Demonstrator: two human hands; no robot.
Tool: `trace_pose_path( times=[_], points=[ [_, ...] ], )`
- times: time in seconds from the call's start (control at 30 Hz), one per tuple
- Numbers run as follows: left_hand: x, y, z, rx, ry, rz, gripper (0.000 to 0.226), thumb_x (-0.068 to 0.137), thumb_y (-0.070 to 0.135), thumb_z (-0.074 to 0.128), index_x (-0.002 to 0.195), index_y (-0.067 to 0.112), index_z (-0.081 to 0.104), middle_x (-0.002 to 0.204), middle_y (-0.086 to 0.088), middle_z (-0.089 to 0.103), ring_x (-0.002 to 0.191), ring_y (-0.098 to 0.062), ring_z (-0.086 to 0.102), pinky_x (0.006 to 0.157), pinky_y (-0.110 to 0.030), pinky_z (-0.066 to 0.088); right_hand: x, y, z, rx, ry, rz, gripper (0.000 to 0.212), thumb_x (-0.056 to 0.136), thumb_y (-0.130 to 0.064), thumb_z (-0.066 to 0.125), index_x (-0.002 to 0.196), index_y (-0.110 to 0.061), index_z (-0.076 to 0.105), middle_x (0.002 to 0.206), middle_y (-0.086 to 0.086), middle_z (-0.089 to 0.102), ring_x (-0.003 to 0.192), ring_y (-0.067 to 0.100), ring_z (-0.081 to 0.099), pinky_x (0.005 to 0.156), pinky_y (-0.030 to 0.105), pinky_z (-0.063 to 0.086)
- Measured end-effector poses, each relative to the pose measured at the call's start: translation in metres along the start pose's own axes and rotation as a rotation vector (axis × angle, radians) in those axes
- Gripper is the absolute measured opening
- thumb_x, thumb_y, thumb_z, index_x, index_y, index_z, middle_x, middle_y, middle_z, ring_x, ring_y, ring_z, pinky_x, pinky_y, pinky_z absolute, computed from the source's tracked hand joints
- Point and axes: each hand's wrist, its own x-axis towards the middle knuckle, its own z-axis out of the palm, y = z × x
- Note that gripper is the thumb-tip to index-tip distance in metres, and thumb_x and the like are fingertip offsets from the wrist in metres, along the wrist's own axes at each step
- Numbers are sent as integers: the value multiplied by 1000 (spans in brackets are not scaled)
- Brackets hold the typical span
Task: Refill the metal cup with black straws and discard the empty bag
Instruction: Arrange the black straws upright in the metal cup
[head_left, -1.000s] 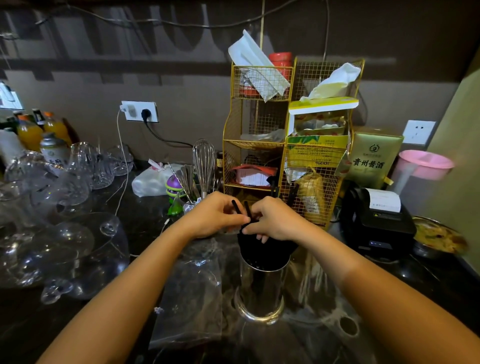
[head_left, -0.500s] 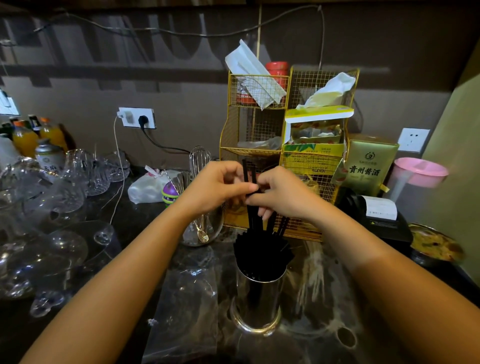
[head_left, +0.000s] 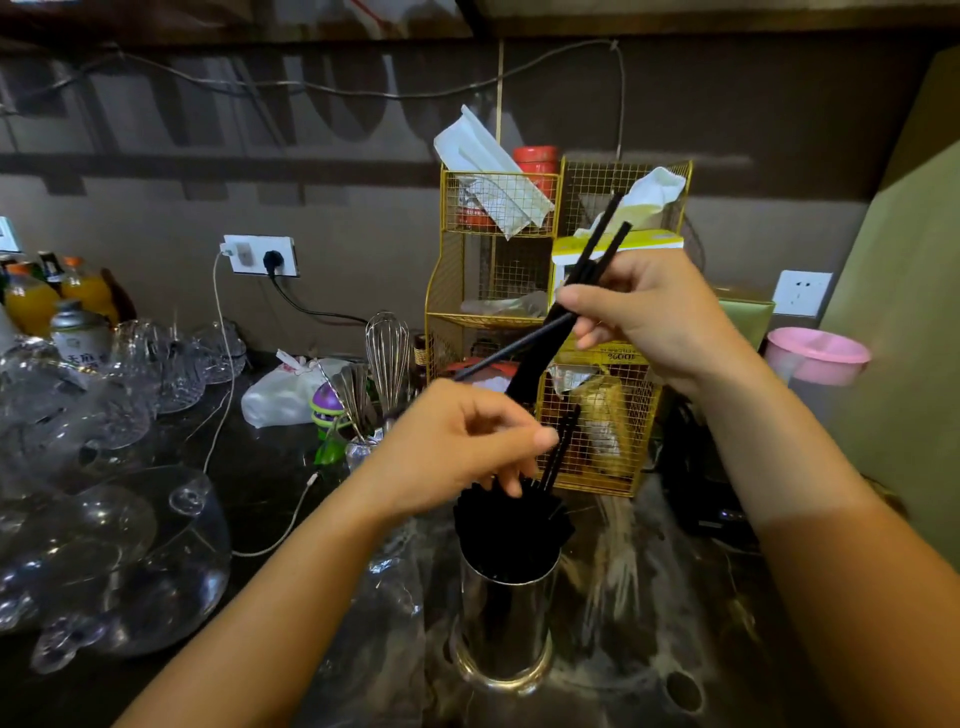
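Note:
The shiny metal cup (head_left: 503, 618) stands on the dark counter at centre, packed with black straws (head_left: 511, 525). My right hand (head_left: 644, 312) is raised above and right of the cup, shut on a few black straws (head_left: 545, 338) that fan out at angles. My left hand (head_left: 462, 441) hovers just above the cup's left rim, fingers pinched on a couple of straws (head_left: 558, 449) that stick up out of the bundle. The clear plastic bag (head_left: 379, 618) lies flat on the counter left of the cup.
A gold wire rack (head_left: 498, 291) stands right behind the cup. A whisk (head_left: 387, 348) and spoons sit behind my left hand. Glassware (head_left: 104, 519) crowds the left side, bottles (head_left: 31, 301) behind it. A black receipt printer (head_left: 696, 467) and pink tub (head_left: 818, 353) are at right.
My right hand has lifted up and to the right, pulling a few straws out of the cup. My left hand has dropped toward the cup's rim.

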Motion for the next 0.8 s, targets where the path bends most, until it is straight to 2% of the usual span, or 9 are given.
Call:
trace_pose_path(
  times=[0.1,0.2,0.27,0.37,0.43,0.5,0.63,0.73,0.8],
  points=[
    [5,-9,8,-70,-28,-156,22,77,28,58,94,16,65,84,1,69,71,-5,66,58,-17,52,-5,5,0,143,161,-22,12,83,-5,60,72,-11,61,40,-7,61,41,2,57,45,10,47],
    [22,-24,13,-404,106,-272,51,67,30,61,114,13,51,101,-1,65,94,-10,64,72,-21,55,-13,12,6,367,291,15,16,84,-5,57,71,-13,60,41,-6,60,42,1,55,46,11,47],
    [32,-26,16,-629,238,-209,49,59,29,61,105,12,51,102,-2,64,101,-13,62,77,-23,55,-19,19,13,547,366,99,17,85,-5,56,70,-11,58,45,-5,60,42,0,55,45,10,46],
    [45,-21,18,-755,370,-43,35,64,23,60,97,14,54,98,-4,65,102,-16,61,80,-23,54,-27,30,26,764,466,259,15,85,-5,57,70,-8,55,63,1,56,42,1,56,44,10,47],
    [51,-19,21,-763,409,34,15,73,16,60,87,20,62,93,-2,67,97,-17,63,84,-27,53,-30,37,33,874,505,338,10,85,-5,57,75,-6,56,69,4,56,41,2,56,42,9,46],
    [57,-17,23,-729,438,63,16,80,9,57,75,19,68,83,-1,69,91,-16,64,84,-28,52,-32,41,40,970,542,378,6,84,-3,57,78,-4,57,74,7,58,42,4,56,40,9,45],
    [66,-17,25,-685,518,94,13,82,6,56,83,19,54,80,-3,65,80,-14,64,70,-22,53,-33,45,50,1140,547,450,3,83,0,57,80,0,58,79,11,57,56,9,53,38,9,44],
    [68,-17,25,-545,532,108,16,89,11,46,78,19,53,77,-4,65,79,-17,64,67,-21,56,-35,48,52,1302,514,526,3,84,-2,56,82,-1,58,83,14,56,40,6,56,37,9,44],
    [67,-14,23,-448,495,96,21,92,14,41,76,19,52,76,-2,65,78,-17,65,75,-29,56,-36,47,52,1377,512,573,3,84,-4,56,82,-2,58,82,15,56,35,6,55,37,10,46]
  ],
)
